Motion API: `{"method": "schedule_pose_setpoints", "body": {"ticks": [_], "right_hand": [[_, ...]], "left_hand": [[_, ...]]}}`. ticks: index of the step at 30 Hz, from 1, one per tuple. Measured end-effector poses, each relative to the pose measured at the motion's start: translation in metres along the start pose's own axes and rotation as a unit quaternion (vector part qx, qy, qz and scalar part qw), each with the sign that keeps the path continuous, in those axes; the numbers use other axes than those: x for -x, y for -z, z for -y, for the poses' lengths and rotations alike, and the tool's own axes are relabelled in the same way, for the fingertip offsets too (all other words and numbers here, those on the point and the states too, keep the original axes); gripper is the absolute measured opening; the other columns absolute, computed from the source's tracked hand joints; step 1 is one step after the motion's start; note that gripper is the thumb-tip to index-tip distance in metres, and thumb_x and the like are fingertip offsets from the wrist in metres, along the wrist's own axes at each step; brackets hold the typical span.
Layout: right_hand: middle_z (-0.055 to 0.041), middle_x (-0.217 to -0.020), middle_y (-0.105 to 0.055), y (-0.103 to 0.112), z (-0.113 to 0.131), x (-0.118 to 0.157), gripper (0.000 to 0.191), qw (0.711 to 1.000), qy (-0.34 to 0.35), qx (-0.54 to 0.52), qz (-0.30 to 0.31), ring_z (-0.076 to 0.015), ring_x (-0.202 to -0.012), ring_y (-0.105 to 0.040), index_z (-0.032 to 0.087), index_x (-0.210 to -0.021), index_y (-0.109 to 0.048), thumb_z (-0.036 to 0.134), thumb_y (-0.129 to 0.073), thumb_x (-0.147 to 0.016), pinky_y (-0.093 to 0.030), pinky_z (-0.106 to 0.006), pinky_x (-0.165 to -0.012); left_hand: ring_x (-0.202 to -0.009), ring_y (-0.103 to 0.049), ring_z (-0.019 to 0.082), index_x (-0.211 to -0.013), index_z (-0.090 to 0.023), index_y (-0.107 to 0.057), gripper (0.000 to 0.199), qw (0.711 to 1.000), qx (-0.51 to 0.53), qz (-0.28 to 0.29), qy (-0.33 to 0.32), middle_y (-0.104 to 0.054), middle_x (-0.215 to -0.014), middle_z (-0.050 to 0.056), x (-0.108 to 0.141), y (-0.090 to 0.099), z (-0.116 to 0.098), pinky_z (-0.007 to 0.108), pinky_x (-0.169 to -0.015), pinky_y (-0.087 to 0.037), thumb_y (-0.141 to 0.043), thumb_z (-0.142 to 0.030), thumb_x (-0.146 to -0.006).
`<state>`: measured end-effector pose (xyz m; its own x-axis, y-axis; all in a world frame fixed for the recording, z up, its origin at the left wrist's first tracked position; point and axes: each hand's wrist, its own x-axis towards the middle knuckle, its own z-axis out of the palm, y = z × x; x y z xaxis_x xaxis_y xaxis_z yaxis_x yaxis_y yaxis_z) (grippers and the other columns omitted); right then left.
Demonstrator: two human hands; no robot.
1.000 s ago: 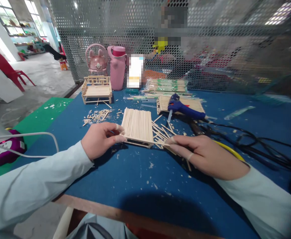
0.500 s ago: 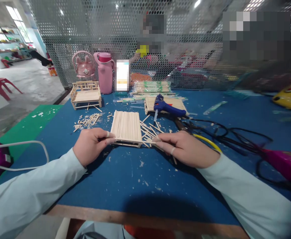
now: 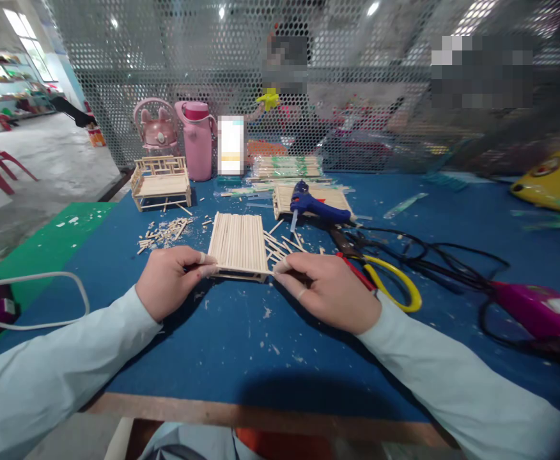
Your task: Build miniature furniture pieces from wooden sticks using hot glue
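A small platform of pale wooden sticks (image 3: 238,243) lies on the blue table, with a thin stick along its near edge. My left hand (image 3: 169,281) pinches the left end of that near edge between thumb and fingers. At the right end, my right hand (image 3: 330,287) has its thumb and index finger closed on the tip of the thin stick. Both hands have light coverings on some fingertips. Loose sticks (image 3: 275,246) lie beside the platform, partly behind my right hand.
Behind stand a miniature stick bench (image 3: 162,184), pink bottle (image 3: 197,140) and another stick platform (image 3: 284,199) bearing a blue glue gun (image 3: 321,207). Cut stick pieces (image 3: 165,234) lie left. Yellow-handled scissors (image 3: 414,297) and black cables (image 3: 433,246) lie right.
My right hand has moved left, closer to the platform's right corner, uncovering more of the scissors. My left hand keeps its pinch. The whole view has shifted slightly.
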<state>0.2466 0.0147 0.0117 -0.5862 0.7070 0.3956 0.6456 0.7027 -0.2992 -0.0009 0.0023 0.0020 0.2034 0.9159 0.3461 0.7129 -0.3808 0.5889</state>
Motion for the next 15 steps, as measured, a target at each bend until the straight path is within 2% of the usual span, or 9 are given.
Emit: {"method": "schedule_pose_setpoints", "body": {"ticks": [8,12,15], "right_hand": [[0.0003,-0.063,-0.062,0.0007,-0.0003,-0.0037,0.014,0.999,-0.038,-0.026,0.018,-0.0113,-0.057,-0.053,0.018,-0.068,-0.058,0.020,-0.050,-0.080,-0.038,-0.023,-0.057],[0.0006,-0.063,-0.061,0.0005,-0.0011,-0.0048,0.014,0.998,-0.041,-0.032,0.022,-0.0109,-0.057,-0.053,0.018,-0.067,-0.057,0.020,-0.051,-0.079,-0.037,-0.022,-0.057],[0.0002,-0.062,-0.061,0.0008,-0.0008,-0.0054,0.014,0.998,-0.045,-0.029,0.023,-0.0111,-0.057,-0.053,0.017,-0.067,-0.058,0.021,-0.051,-0.079,-0.037,-0.023,-0.057]], "left_hand": [[-0.065,-0.063,0.014,-0.079,-0.021,-0.071,0.017,1.000,-0.008,0.011,-0.025,-0.072,-0.076,0.003,-0.0008,0.0015,0.0002,0.026,-0.066,-0.049,-0.060,-0.033,-0.077],[-0.064,-0.062,0.015,-0.082,-0.017,-0.070,0.018,0.998,0.006,0.058,-0.029,-0.072,-0.080,0.006,-0.0025,0.0076,-0.0012,0.027,-0.061,-0.048,-0.056,-0.026,-0.076],[-0.066,-0.063,0.015,-0.085,-0.015,-0.067,0.019,0.995,0.055,0.082,-0.005,-0.071,-0.081,0.007,-0.0043,0.0085,0.0003,0.028,-0.062,-0.050,-0.054,-0.023,-0.074]]}}
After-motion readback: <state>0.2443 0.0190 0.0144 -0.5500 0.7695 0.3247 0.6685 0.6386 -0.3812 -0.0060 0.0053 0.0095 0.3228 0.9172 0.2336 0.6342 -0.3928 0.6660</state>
